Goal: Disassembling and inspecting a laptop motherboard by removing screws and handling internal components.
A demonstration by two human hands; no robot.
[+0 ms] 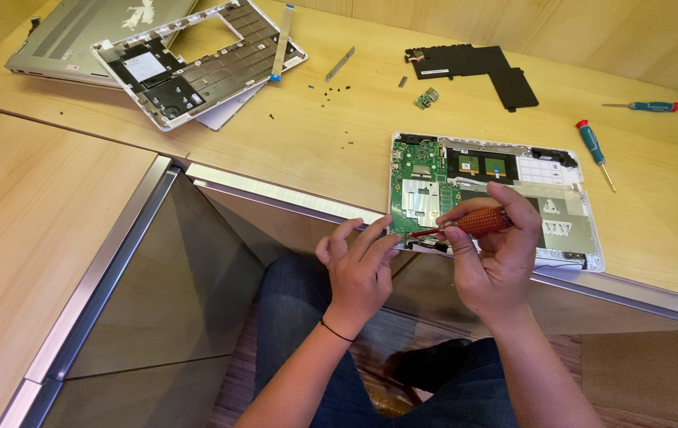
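Right hand [491, 252] clamped round orange screwdriver [478, 222], tip down at green circuit board [417, 189]; left hand [360, 261] loosely open, empty, steadying the board's near edge. Could slip, gouge traces.

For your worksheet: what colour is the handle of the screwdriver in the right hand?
Orange, textured handle; head view.

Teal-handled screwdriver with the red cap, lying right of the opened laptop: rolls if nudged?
Probably. The teal-handled screwdriver has a rounded handle and lies loose on the smooth wooden desk. It looks stiff and light. The thin shaft would likely pivot around the thicker handle.
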